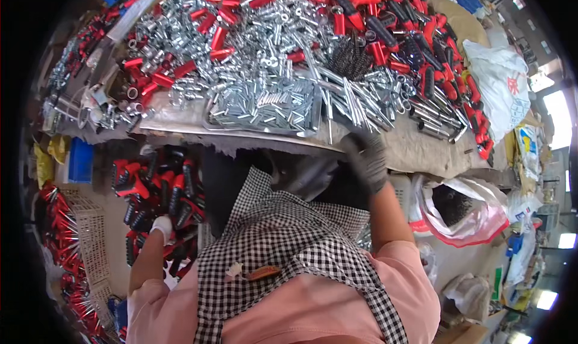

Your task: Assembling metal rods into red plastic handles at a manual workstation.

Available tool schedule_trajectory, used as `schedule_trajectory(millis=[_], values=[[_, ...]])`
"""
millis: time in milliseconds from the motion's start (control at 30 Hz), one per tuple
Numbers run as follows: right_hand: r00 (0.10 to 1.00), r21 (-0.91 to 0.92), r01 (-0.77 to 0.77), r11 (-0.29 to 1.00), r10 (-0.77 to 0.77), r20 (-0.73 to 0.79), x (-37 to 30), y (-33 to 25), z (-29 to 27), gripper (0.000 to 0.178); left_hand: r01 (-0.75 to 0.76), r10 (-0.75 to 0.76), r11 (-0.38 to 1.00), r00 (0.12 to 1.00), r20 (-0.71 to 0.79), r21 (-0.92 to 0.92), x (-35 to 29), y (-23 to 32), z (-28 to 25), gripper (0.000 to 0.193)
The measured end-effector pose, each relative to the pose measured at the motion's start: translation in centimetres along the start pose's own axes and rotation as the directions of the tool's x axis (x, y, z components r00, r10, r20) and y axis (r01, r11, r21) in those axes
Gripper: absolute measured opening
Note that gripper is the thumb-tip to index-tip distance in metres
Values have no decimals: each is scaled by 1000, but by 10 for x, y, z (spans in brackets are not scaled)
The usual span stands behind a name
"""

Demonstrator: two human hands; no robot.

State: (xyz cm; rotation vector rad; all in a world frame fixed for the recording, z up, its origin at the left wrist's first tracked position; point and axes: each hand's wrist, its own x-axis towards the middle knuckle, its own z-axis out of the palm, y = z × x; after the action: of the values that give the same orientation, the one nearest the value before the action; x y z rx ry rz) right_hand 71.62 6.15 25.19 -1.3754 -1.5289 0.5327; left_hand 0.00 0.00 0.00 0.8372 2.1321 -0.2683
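Note:
My left hand [162,226], in a white glove, reaches down at the left into a pile of red and black tool handles [174,190] below the bench. Its fingers are hidden among the handles. My right hand [366,162], in a grey glove, is at the bench's front edge, close to several long thin metal rods [356,106]. Its fingertips are dark and hard to make out, so any grip is unclear. Left of it on the bench, a clear shallow tray [209,116] holds many small silver pins.
Silver sockets [241,67] and red and black handles [430,55] heap across the bench [421,145]. A crate [90,235] stands at the left beside red-handled tools [60,223]. An open white sack [481,202] with dark contents sits at the right.

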Motion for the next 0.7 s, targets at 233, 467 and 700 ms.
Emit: schedule_trajectory(millis=[233,467,700], values=[[989,-836,-137,532,22,-148,40,22,-14,59,-249,271,959,945,-182,136,-100,87,-51,49],[990,-811,-141,568,90,-110,83,18,1,40,-189,537,818,587,-606,543,-222,144,-54,53],[909,-83,57,995,-87,-408,62,-42,-6,28,-827,872,185,-110,-476,531,-303,292,-28,39]])
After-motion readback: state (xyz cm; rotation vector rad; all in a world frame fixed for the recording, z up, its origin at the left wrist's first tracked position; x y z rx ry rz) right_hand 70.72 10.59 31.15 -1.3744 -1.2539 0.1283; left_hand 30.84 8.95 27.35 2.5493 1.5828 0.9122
